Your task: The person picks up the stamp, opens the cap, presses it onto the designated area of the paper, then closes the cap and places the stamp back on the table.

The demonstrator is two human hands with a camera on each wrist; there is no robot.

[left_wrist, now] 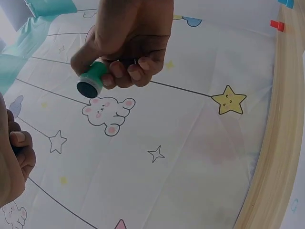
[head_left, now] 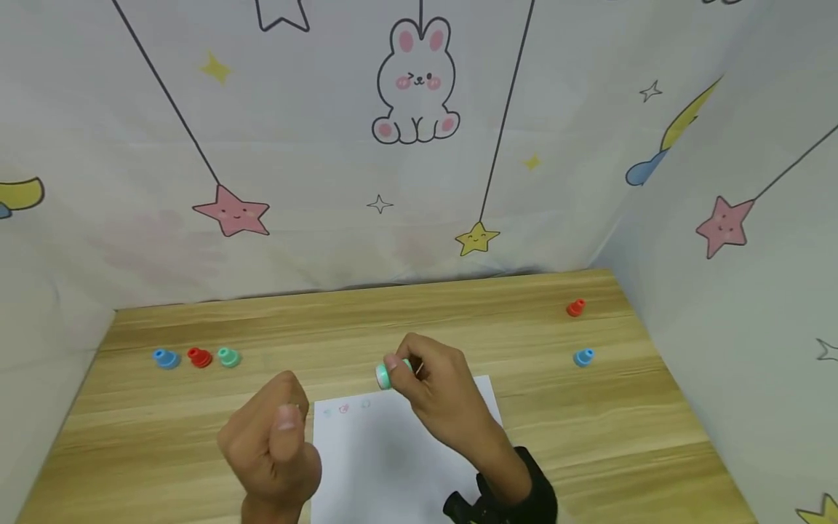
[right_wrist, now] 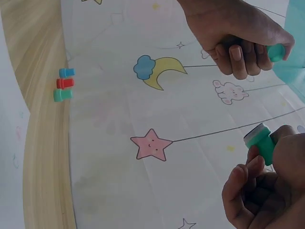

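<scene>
My right hand (head_left: 445, 393) pinches a green toy stamp (head_left: 383, 376) between thumb and curled fingers, over the far edge of the white paper (head_left: 386, 466). In the left wrist view the dark round face of this stamp (left_wrist: 89, 88) shows uncovered. My left hand (head_left: 271, 444) is raised in a fist at the paper's left side. A small green cap (right_wrist: 276, 53) sticks out by its thumb in the right wrist view; the head view hides it. Along the paper's far left lie small, faint printed marks (head_left: 343, 409).
At the left on the wooden table (head_left: 524, 313) stand a blue stamp (head_left: 166, 358), a red stamp (head_left: 199, 357) and a green stamp (head_left: 229, 356). A red piece (head_left: 576, 308) and a blue piece (head_left: 584, 357) lie at the right. A patterned cloth (head_left: 327, 167) hangs behind.
</scene>
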